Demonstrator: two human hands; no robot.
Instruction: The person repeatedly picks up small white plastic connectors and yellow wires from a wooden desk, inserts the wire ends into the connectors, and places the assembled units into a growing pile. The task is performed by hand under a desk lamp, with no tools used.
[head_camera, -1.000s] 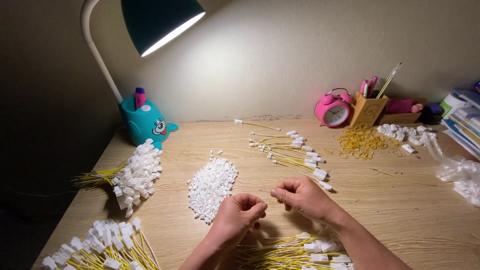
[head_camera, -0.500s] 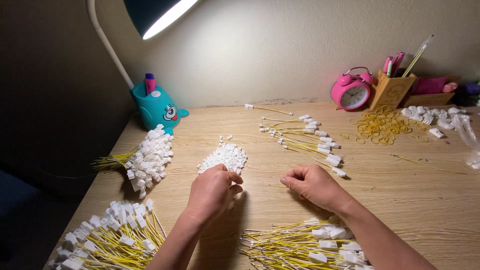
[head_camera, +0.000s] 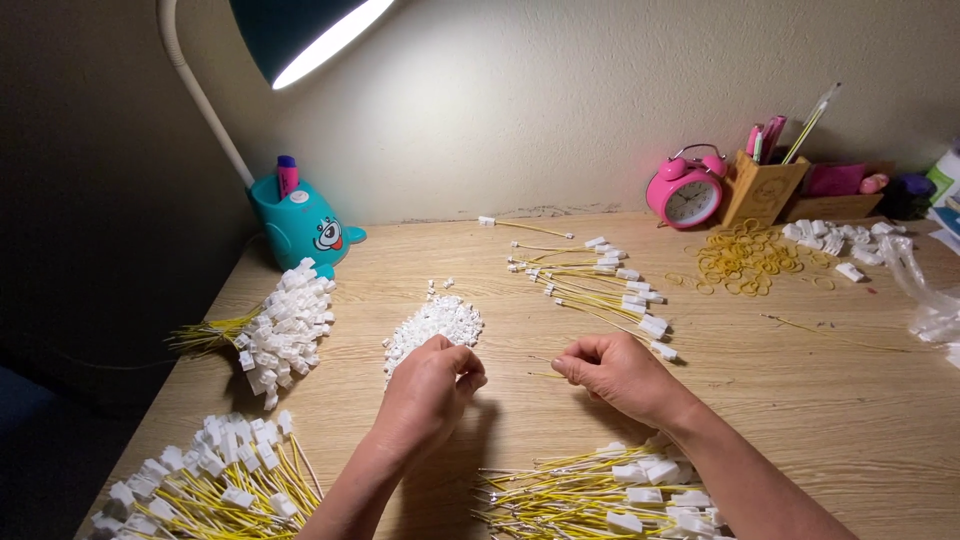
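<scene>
left hand (head_camera: 432, 385): curled into a loose fist at the near edge of the pile of small white connectors (head_camera: 434, 324), fingertips pinched together over it; whatever sits between them is too small to make out, perhaps one connector.
right hand (head_camera: 615, 372): fingers folded in, thumb and forefinger pinching the end of a thin yellow wire (head_camera: 545, 375) that pokes out toward the left hand; the two hands are near each other but apart.
near bundle (head_camera: 600, 495): loose yellow wires with white plugs, lying just below the right wrist.
finished wires (head_camera: 600, 285): a fanned spread with white ends, beyond the right hand toward the wall.
left side: a bunch of white-tipped wires (head_camera: 285, 325) by the table edge, and another heap (head_camera: 205, 485) at the near left corner.
desk (head_camera: 820, 400): pale wood grain, lit by a lamp (head_camera: 300, 35) from above.
back row: teal cartoon pen pot (head_camera: 300, 222), pink alarm clock (head_camera: 685, 192), wooden pencil holder (head_camera: 762, 188).
right side: a scatter of yellow rubber bands (head_camera: 745, 260) and more white plugs (head_camera: 835, 238) behind them.
</scene>
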